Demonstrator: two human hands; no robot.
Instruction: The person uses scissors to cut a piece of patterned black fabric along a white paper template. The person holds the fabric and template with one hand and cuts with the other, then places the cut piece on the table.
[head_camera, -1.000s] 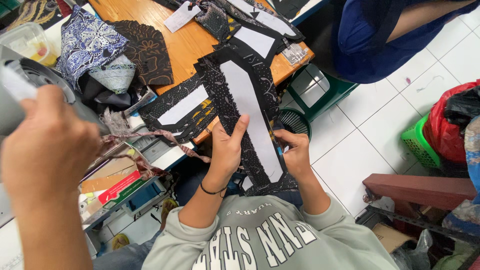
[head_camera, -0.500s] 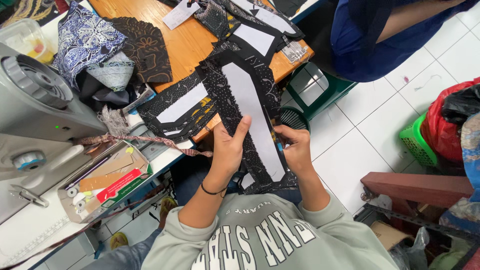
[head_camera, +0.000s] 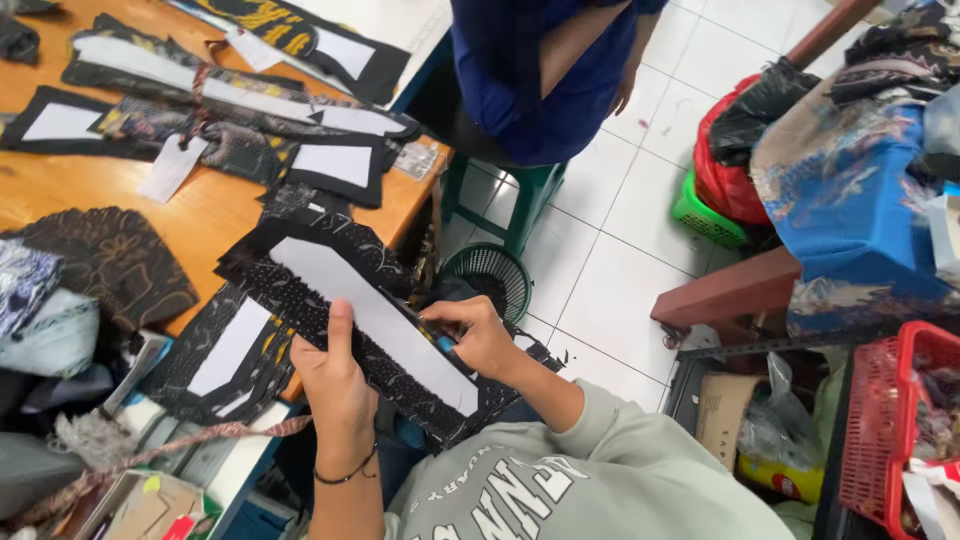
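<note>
1. The dark patterned fabric piece (head_camera: 330, 300), with a long white strip fused down its middle, is held up between both hands, in front of the grey sweatshirt (head_camera: 600, 480) and off the near edge of the wooden table (head_camera: 200, 215).
2. Its long axis runs diagonally: the far end lies up and away from both grips, toward the table; the near end drops toward the lap.
3. The left hand (head_camera: 335, 385) is clamped on the piece's lower edge, thumb laid flat along the white strip and pointing up the axis.
4. The right hand (head_camera: 478, 335) is pinched on the opposite edge, just across the strip. A small blue item sits at its fingertips; its kind cannot be told.
5. Most of the length lies beyond both grips; the right hand sits slightly further along it than the left.
6. Similar pieces are spread across the table beyond; a green wire basket (head_camera: 490, 275) stands on the floor just past the right hand.
</note>
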